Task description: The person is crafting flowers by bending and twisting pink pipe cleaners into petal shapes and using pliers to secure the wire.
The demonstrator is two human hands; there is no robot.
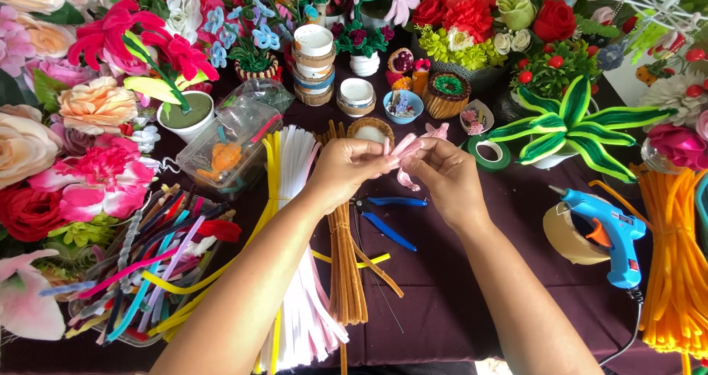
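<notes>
Head view: pink pipe cleaner (410, 152) between hands (398, 170)

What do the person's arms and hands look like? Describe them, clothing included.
Both forearms are bare to the bottom edge of the picture, with no sleeves in view. The left hand and right hand wear no gloves; no watch, bracelet or ring shows.

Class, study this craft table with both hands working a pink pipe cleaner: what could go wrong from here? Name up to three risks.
1. The right hand and left hand pinch the pink pipe cleaner together; its wire ends could prick a finger.
2. The blue glue gun lies beside the right forearm; a nudge might knock it, or burn if it is hot.
3. The blue-handled pliers lie right under the hands and could snag a dropped piece.
</notes>
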